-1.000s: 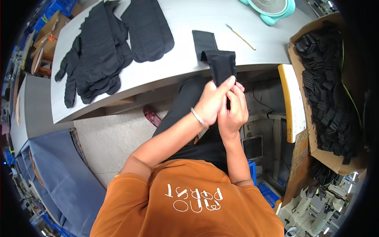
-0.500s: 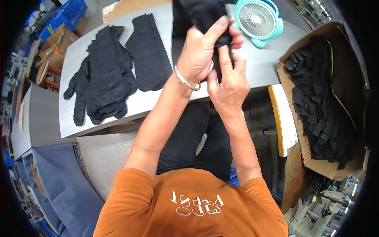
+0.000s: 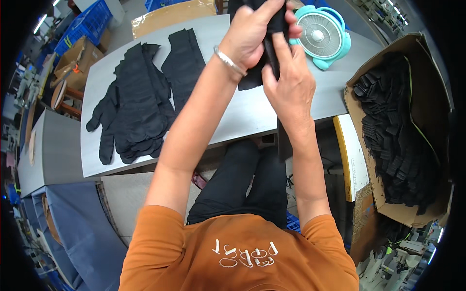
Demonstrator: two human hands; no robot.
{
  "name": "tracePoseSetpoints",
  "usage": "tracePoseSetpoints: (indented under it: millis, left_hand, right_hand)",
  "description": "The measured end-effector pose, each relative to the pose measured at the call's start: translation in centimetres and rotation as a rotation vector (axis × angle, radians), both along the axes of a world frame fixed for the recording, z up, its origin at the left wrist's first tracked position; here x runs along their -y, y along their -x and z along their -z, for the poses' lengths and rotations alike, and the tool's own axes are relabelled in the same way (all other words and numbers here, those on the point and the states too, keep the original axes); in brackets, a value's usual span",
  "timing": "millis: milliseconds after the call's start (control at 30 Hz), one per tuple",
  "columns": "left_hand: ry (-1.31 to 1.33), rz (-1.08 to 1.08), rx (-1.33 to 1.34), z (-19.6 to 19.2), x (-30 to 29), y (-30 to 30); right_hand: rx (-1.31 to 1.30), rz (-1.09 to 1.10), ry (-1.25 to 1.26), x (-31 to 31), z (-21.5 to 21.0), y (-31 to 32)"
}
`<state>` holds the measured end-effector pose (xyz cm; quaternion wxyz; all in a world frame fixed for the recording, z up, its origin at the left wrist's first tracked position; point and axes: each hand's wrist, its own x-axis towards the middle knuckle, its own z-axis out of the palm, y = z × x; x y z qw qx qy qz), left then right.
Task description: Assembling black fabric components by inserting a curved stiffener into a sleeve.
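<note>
Both hands are raised over the far middle of the table with black fabric (image 3: 251,81) between them. My left hand (image 3: 250,36) is closed on the fabric, thumb on top and fingertips showing at its right side. Just below it, my right hand (image 3: 292,77) pinches a narrow black strip of cloth (image 3: 282,138), its index finger stretched up along the fabric. The strip's tail hangs beside my right wrist, past the table's near edge. A stack of black cut fabric pieces (image 3: 138,104) lies left of my arms, with a second, narrower stack (image 3: 183,63) beside it.
A turquoise fan (image 3: 317,36) stands on the grey table (image 3: 233,119), right of my hands. An open cardboard box (image 3: 357,99) full of folded black pieces (image 3: 388,140) is at the right. Blue crates (image 3: 87,29) and a brown carton (image 3: 80,60) are at the far left.
The hands and fabric have moved farther up in the picture, and the view has shifted slightly. A strip's tail now shows hanging by my right wrist. Both hands still hold the cloth.
</note>
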<state>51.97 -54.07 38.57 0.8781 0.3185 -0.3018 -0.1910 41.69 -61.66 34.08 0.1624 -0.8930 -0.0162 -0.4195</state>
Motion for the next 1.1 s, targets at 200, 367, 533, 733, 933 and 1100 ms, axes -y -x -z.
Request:
tracePoseSetpoints:
  millis: [200, 367, 533, 733, 933, 1100]
  left_hand:
    - [-0.222, 0.054, -0.756, 19.1, -0.3, 5.0]
    - [-0.386, 0.09, -0.677, 20.7, -1.2, 7.9]
    - [-0.239, 0.05, -0.586, 13.5, -1.2, 6.2]
    - [-0.289, -0.106, 0.212, -0.3, -1.2, 3.9]
    - [-0.168, -0.123, 0.198, -0.2, -1.4, 2.7]
    - [-0.181, 0.065, -0.663, 19.6, -0.6, 7.3]
  right_hand:
    - [-0.432, 0.024, -0.013, -0.9, 11.7, 6.8]
    - [-0.491, 0.048, -0.111, -1.2, 12.8, 10.0]
    - [-0.359, 0.042, -0.112, -1.8, 8.5, 8.8]
    - [-0.12, -0.002, -0.134, -1.5, 1.9, 4.4]
    - [-0.155, 0.009, -0.036, -0.7, 0.1, 6.0]
    - [-0.612, -0.054, -0.052, 0.2, 11.4, 12.3]
